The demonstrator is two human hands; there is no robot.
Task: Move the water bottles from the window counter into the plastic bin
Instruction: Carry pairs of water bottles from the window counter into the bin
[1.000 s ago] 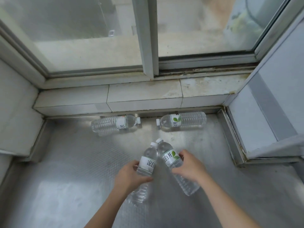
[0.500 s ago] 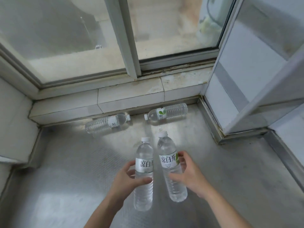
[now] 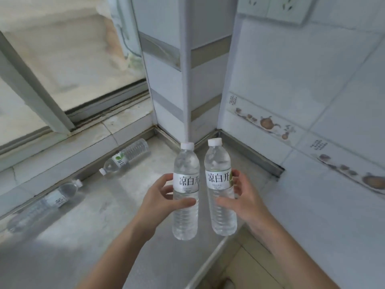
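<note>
Each hand's grip wraps an upright bottle of clear water: left hand [image 3: 160,202] one bottle [image 3: 185,192], right hand [image 3: 243,197] another [image 3: 221,190]. Two more bottles [image 3: 125,158] [image 3: 44,205] lie on the metal counter [image 3: 100,236] beneath the window [image 3: 68,65].

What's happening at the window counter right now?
A person holds two upright water bottles above the metal counter: the left hand grips the left bottle, the right hand grips the right bottle. Two more bottles lie on their sides by the sill: the nearer bottle and the farther bottle. No plastic bin is in view.
</note>
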